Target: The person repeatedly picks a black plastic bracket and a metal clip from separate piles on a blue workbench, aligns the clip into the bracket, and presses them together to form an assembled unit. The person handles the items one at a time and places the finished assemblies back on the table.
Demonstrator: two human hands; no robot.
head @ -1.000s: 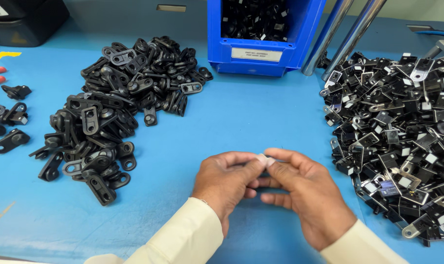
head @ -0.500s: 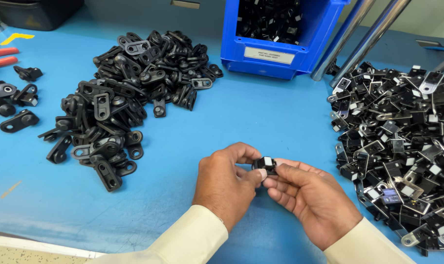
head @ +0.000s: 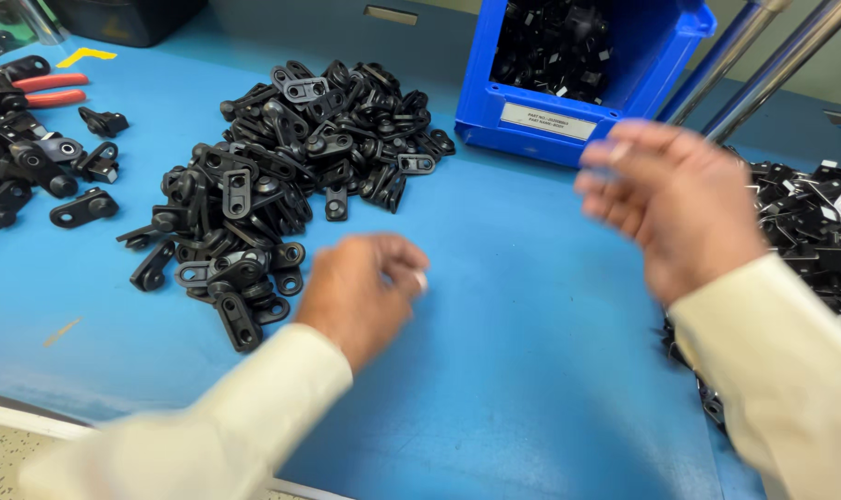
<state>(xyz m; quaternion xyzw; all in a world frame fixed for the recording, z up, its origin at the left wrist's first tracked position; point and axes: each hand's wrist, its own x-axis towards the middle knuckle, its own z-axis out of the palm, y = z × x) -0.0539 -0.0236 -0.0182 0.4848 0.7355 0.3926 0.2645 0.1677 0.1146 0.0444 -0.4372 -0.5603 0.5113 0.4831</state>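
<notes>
I see my left hand (head: pixel 360 292) loosely curled and blurred; I cannot tell whether it holds anything. It is just right of the pile of black brackets (head: pixel 281 176) at the blue tabletop's (head: pixel 522 370) middle. My right hand (head: pixel 675 199) hovers raised with spread fingers near the blue bin (head: pixel 661 65), farther off.

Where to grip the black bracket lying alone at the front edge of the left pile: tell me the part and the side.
Likely best to pinch the black bracket across its long flat sides near the middle, coming from above. It lies flat on the blue mat, its near end pointing away from the pile, so that end is free. The left hand is nearest.
</notes>
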